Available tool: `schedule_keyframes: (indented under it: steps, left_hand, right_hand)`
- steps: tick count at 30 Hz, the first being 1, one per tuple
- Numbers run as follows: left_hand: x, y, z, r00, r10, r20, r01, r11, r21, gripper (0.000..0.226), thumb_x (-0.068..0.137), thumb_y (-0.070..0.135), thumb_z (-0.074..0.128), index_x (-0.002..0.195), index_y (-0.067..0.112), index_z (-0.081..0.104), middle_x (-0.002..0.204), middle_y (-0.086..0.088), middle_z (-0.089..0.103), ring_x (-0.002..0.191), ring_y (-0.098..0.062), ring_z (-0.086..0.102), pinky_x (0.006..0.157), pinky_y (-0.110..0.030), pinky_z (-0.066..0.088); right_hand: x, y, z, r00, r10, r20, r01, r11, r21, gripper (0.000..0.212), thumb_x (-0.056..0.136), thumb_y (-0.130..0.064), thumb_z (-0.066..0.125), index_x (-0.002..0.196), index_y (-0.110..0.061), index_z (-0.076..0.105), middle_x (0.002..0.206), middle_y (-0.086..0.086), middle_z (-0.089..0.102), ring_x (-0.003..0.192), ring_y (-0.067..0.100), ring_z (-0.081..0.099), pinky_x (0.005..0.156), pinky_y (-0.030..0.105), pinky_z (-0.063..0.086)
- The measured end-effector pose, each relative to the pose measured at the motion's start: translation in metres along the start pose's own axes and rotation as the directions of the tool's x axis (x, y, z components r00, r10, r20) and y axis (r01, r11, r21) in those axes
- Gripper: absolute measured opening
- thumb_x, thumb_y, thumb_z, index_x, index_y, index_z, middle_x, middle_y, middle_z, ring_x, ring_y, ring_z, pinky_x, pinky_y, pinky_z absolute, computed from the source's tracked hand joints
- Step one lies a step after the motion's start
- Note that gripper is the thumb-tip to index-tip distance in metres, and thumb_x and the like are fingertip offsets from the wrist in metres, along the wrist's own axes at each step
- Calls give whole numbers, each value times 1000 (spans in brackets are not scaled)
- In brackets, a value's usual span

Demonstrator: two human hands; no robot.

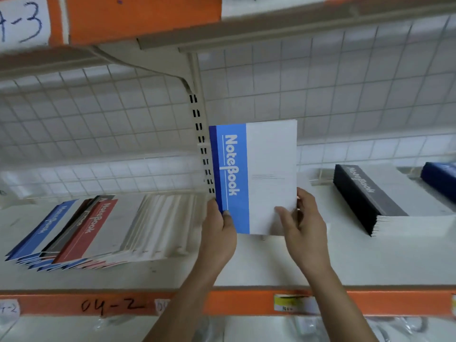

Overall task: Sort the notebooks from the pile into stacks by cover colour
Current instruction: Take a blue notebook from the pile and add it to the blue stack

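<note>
A notebook with a blue stripe and white cover (256, 176) is held upright above the middle of the shelf. My left hand (219, 233) grips its lower left corner at the spine. My right hand (301, 223) pinches its lower right edge, thumb on the cover. To the left a mixed pile of notebooks (81, 233) lies fanned out, with blue, black and red covers showing. A neat stack of black notebooks (370, 196) stands at the right. Part of a blue stack (441, 178) shows at the far right edge.
The white shelf (246, 265) has an orange front rail (172, 304) marked 04-2. A wire grid back panel (98, 134) and a slotted upright post (201, 134) stand behind. Another shelf (138, 18) hangs overhead. Bagged items lie on the shelf below.
</note>
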State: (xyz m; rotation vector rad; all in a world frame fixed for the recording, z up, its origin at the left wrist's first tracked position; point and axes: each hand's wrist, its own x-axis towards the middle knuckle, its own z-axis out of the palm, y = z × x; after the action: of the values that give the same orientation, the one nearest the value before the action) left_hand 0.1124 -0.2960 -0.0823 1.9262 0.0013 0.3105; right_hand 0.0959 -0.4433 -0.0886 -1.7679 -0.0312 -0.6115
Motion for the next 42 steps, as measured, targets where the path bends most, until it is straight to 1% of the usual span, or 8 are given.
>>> schedule_keyframes:
  steps: [4, 9, 15, 21, 28, 35, 39, 42]
  left_hand:
    - [-1, 24, 48, 999, -29, 20, 30, 998, -47, 17, 100, 10, 31, 110, 20, 40, 94, 12, 51, 73, 1, 49, 51, -5, 41]
    - [-9, 62, 122, 998, 19, 55, -16, 997, -70, 41, 98, 3, 32, 133, 23, 34, 101, 21, 50, 79, 12, 51, 58, -3, 41]
    - [-21, 99, 209, 989, 14, 148, -7, 999, -51, 42, 99, 9, 33, 136, 29, 36, 98, 26, 51, 75, 10, 52, 57, -7, 40]
    - [-29, 126, 284, 919, 55, 389, -40, 998, -48, 59, 78, 26, 71, 125, 35, 37, 116, 14, 57, 102, -5, 57, 82, -29, 53]
    - [-37, 159, 351, 819, 69, 569, -143, 986, 86, 70, 72, 19, 75, 125, 34, 33, 112, 17, 56, 98, -2, 57, 73, -26, 54]
    - [-36, 174, 402, 801, 71, 595, -215, 961, 174, 67, 67, 30, 80, 124, 35, 45, 113, 19, 60, 102, -6, 58, 84, -28, 51]
    - [-34, 181, 422, 807, 81, 585, -239, 950, 199, 56, 69, 25, 81, 116, 28, 52, 112, 12, 63, 103, -11, 59, 89, -36, 51]
    - [-31, 182, 435, 802, 70, 594, -250, 942, 226, 53, 69, 27, 81, 114, 26, 53, 113, 10, 64, 102, -12, 59, 88, -37, 51]
  right_hand:
    - [11, 9, -49, 989, 75, 130, -74, 997, -12, 86, 77, -4, 74, 144, -16, 21, 116, -13, 51, 91, -5, 58, 69, -1, 42]
    - [30, 28, -124, 983, -3, 185, 29, 990, -138, 92, 70, 5, 74, 136, -27, 19, 118, -40, 28, 112, 2, 46, 78, 11, 49]
    - [64, 67, -213, 989, 47, 138, 3, 940, -342, 88, 64, -6, 79, 135, -3, 27, 120, 6, 41, 111, 24, 47, 91, 43, 49]
    - [88, 74, -305, 991, 104, 81, -69, 934, -352, 77, 65, -6, 81, 126, -14, 35, 113, -6, 44, 102, 13, 47, 82, 21, 37]
    - [119, 97, -396, 966, 248, 78, -186, 869, -459, 73, 64, -4, 79, 126, -12, 41, 109, 2, 52, 90, 19, 48, 59, 20, 36]
    - [141, 118, -452, 939, 323, 120, -222, 834, -505, 62, 64, -13, 82, 116, -15, 48, 109, 3, 52, 85, 17, 53, 63, 22, 38]
    - [157, 137, -473, 936, 330, 122, -208, 799, -564, 74, 59, -26, 84, 124, -16, 49, 121, 4, 47, 111, 23, 46, 83, 31, 45]
    - [164, 144, -478, 921, 358, 155, -223, 809, -544, 83, 44, -44, 79, 118, -17, 53, 117, 3, 52, 105, 23, 51, 77, 30, 46]
